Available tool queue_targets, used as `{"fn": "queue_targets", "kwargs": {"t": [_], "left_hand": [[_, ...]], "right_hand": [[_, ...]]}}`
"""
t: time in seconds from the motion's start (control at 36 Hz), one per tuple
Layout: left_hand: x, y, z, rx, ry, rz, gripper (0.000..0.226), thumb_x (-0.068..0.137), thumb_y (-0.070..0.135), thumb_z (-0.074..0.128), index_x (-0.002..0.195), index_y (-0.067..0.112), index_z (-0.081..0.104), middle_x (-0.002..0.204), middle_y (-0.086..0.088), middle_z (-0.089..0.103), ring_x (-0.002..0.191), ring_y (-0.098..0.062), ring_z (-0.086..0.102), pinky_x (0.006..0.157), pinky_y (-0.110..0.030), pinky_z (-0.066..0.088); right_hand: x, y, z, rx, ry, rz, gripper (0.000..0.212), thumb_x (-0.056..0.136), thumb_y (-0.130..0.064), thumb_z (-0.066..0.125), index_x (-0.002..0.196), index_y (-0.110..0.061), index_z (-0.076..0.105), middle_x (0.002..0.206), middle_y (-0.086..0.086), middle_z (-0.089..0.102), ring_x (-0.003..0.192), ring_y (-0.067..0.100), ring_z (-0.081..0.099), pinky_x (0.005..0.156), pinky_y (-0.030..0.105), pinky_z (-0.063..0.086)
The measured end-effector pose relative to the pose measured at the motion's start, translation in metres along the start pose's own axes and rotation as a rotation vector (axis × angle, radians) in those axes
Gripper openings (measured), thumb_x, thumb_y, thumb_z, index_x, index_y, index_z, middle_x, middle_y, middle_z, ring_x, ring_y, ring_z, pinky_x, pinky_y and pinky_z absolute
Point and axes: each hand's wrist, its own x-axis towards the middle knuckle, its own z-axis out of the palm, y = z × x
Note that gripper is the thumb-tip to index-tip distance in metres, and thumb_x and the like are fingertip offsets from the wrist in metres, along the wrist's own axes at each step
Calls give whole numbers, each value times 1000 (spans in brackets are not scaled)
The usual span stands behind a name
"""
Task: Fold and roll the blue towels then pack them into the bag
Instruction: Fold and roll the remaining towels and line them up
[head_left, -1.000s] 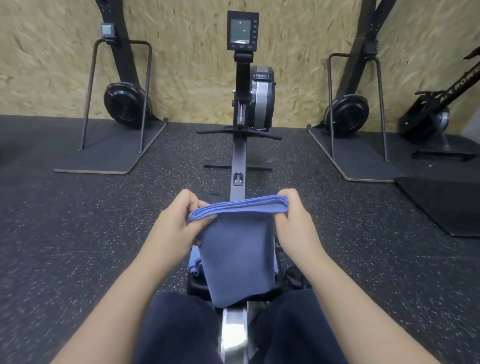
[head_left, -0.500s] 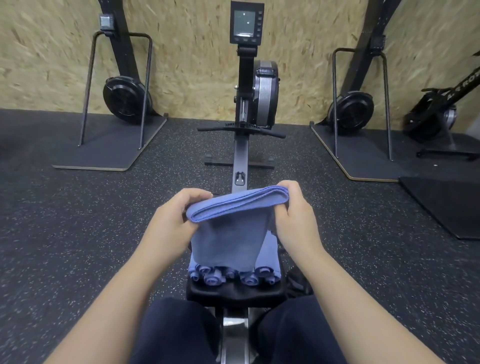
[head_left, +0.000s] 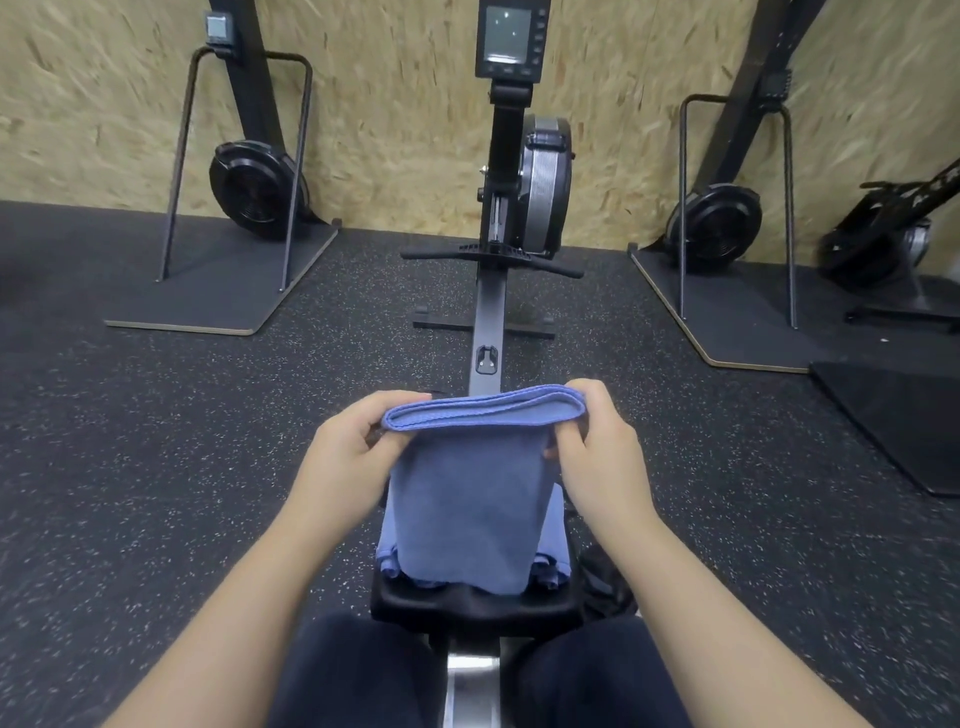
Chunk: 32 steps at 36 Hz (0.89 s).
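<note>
Both hands, left (head_left: 349, 453) and right (head_left: 597, 453), pinch the folded towel (head_left: 467, 499) by its top corners with curled fingers above rolled towels (head_left: 551, 564) on the rower seat (head_left: 472, 605); a dark bag (head_left: 605, 582) sits just right.

Even, soft overhead light, no hard shadows; wide-angle bowing at 3 and 9 o'clock, slight motion blur throughout.

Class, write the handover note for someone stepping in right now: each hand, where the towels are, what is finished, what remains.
Left hand: pinches the left end of the folded blue towel.
Right hand: pinches its right end; the towel hangs down between them.
Rolled towels: on the rower seat, partly hidden behind the hanging towel.
Done: several towels rolled, this one folded.
Left: roll it, then pack all. No bag clearly in view.
</note>
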Motion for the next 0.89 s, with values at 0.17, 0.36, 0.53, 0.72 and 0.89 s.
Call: {"fn": "queue_targets", "kwargs": {"t": [0.17, 0.36, 0.53, 0.72, 0.89], "left_hand": [[13, -17, 14, -52, 14, -25, 39, 92, 1, 59, 96, 38, 65, 96, 30, 68, 91, 11, 60, 80, -4, 41], [33, -40, 29, -53, 28, -57, 40, 92, 0, 59, 95, 40, 65, 95, 31, 67, 92, 10, 60, 81, -6, 42], [60, -55, 42, -79, 32, -72, 37, 91, 0, 59, 97, 36, 65, 96, 30, 67, 90, 12, 61, 80, -5, 42], [94, -76, 55, -55, 29, -85, 35, 92, 0, 58, 96, 35, 64, 92, 31, 67, 83, 12, 59, 75, -4, 42], [103, -87, 61, -62, 44, -68, 32, 91, 3, 59, 95, 34, 65, 91, 32, 66, 84, 12, 60, 77, -4, 42]], "right_hand": [[11, 14, 9, 3, -5, 35, 21, 96, -20, 41, 96, -41, 45, 81, -6, 65, 79, 23, 65, 70, 47, 53], [31, 28, 22, 3, -11, 57, 25, 95, -14, 43, 98, -38, 46, 80, -6, 63, 75, 23, 61, 69, 45, 51], [58, 41, 33, 28, -2, 67, 23, 95, -12, 42, 100, -34, 48, 74, -8, 60, 69, 24, 57, 65, 40, 49], [95, 59, 51, 26, -18, 85, 21, 97, -20, 40, 98, -41, 46, 77, -6, 63, 67, 30, 62, 66, 46, 54], [109, 74, 58, 15, -10, 53, 16, 98, -22, 43, 101, -37, 50, 75, -8, 62, 66, 23, 58, 63, 39, 49]]}}
